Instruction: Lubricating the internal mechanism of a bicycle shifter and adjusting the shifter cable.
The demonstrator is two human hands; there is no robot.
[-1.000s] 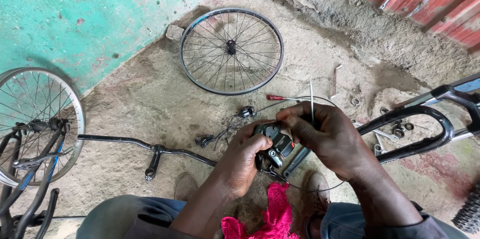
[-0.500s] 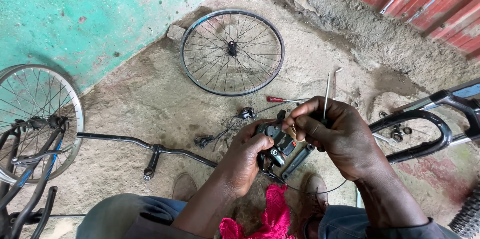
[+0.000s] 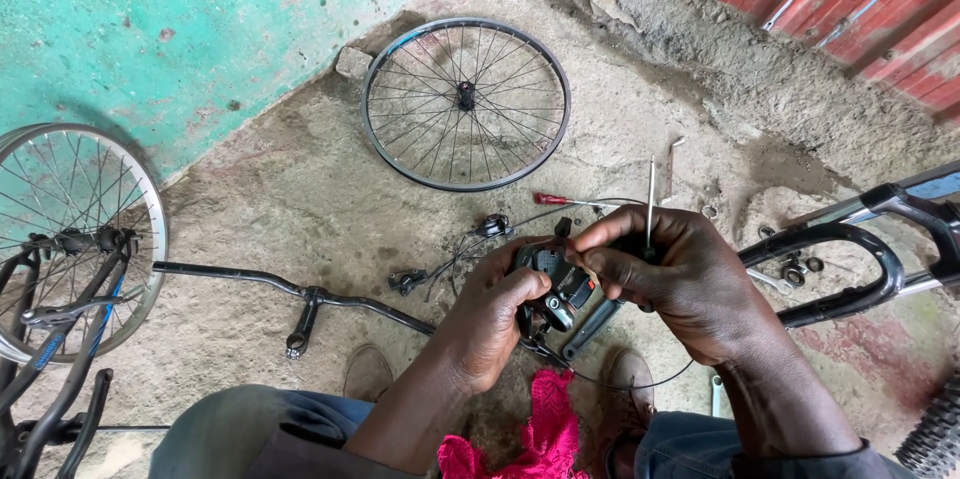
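Right hand (image 3: 690, 279) is now gripping its thin metal tool (image 3: 650, 204) upright over the black shifter (image 3: 550, 284) that my left hand (image 3: 490, 324) is clasping above my knees, cable (image 3: 640, 379) dangling, work unfinished.

No packages, no labels, no signs, no screens anywhere in view

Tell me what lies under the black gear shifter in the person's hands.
Under the black gear shifter, gripped by the left hand, show a pink cloth, a thin cable and a brown shoe. The right hand holds a thin metal tool. The hands cover the ground directly below.
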